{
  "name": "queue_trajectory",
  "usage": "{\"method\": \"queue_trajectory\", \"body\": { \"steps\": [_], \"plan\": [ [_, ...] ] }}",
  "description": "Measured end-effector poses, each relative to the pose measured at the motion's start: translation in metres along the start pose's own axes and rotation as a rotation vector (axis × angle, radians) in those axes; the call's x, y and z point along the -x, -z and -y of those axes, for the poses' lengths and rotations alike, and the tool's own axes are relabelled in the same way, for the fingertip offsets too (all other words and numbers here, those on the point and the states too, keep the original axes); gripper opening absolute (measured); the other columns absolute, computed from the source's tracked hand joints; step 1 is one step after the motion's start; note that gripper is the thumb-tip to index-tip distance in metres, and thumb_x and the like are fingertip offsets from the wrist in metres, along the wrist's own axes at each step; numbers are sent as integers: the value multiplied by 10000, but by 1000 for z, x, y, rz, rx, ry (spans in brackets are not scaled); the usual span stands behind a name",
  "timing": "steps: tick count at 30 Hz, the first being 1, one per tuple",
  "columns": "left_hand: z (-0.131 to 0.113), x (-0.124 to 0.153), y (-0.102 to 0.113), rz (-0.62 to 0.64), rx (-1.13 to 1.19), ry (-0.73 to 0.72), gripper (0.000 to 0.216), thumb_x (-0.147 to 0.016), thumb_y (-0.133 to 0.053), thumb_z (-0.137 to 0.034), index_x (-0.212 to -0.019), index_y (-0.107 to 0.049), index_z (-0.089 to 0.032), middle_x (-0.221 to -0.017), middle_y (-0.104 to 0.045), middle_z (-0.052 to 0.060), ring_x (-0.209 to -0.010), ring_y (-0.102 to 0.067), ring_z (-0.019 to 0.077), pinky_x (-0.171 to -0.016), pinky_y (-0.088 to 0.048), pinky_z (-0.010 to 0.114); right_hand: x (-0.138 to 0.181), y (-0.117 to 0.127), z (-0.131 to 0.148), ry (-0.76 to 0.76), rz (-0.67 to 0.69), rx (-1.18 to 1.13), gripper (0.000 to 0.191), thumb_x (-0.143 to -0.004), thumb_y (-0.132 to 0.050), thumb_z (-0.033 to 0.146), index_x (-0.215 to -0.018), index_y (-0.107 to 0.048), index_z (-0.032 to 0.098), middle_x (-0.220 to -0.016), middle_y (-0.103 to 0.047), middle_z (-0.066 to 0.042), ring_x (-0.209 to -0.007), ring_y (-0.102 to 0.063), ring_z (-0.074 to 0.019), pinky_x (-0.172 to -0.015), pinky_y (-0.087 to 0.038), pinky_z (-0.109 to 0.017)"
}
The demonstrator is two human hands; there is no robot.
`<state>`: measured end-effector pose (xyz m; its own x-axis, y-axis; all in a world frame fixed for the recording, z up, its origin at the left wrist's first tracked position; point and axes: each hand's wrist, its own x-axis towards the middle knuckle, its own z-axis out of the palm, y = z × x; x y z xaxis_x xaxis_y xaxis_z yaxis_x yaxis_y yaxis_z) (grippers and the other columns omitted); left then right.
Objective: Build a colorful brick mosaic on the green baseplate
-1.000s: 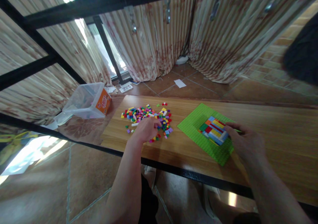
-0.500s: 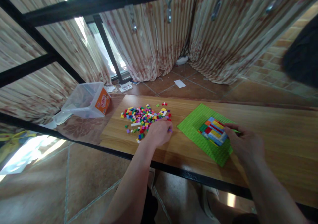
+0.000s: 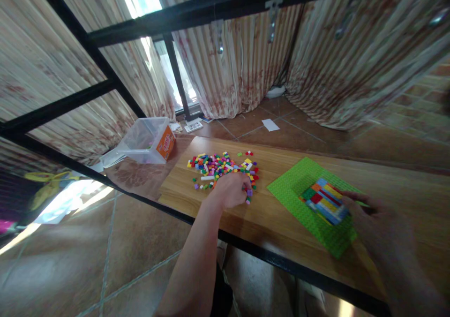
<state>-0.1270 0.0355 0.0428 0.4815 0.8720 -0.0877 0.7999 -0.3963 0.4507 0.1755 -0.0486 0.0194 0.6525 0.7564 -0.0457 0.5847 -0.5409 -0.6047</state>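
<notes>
My left hand [image 3: 232, 190] reaches down at the near right side of a pile of small toy building bricks [image 3: 218, 163]. Its fingers are curled, and what they pinch, if anything, is hidden; purple bricks [image 3: 249, 192] lie at the fingertips. A green studded baseplate [image 3: 291, 181] rests on the bench to the right. On it is a flat patch of joined bricks [image 3: 325, 200] in blue, yellow, red, green and orange. My right hand [image 3: 372, 218], slightly blurred, grips the baseplate at its right corner, thumb and forefinger beside the patch.
The wooden bench top [image 3: 260, 218] has a black metal edge bar [image 3: 267, 249] in front. A clear plastic box [image 3: 147, 141] with an orange label stands beyond the left end. A black frame [image 3: 197, 19] with hanging metal clips crosses above; curtains [image 3: 239, 68] hang behind.
The view has swung left, so the bench and bricks appear farther right. My left hand has shifted slightly at the pile, uncovering purple bricks. My right hand stays at the baseplate's corner.
</notes>
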Motion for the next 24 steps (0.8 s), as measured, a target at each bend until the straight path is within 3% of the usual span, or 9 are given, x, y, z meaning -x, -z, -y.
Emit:
{"method": "queue_trajectory", "body": {
  "steps": [7,14,24],
  "plan": [
    [47,6,23,-323,96,190,265,-744,-558,-75,-903,-745,-173,-912,-748,49,-862,-670,193,-803,-515,294,3,-1,3,-5,18,17,486,-727,-540,524,-1017,-760,202,-643,-643,-51,-579,-586,-249,-569,-404,-354],
    [46,-3,10,-229,-1,153,229,-749,-622,-116,-902,-773,-197,-970,-750,61,-939,-669,219,-874,-497,318,3,1,6,-21,33,63,456,-739,-544,518,-993,-761,207,-695,-654,-70,-607,-575,-251,-591,-394,-369],
    [40,-3,14,-268,-73,223,219,-787,-590,-147,-881,-772,-224,-953,-760,48,-937,-675,209,-865,-500,300,1,-3,-1,62,-2,45,368,-746,-555,478,-920,-752,221,-689,-657,-82,-590,-578,-246,-577,-396,-368]
  ]
}}
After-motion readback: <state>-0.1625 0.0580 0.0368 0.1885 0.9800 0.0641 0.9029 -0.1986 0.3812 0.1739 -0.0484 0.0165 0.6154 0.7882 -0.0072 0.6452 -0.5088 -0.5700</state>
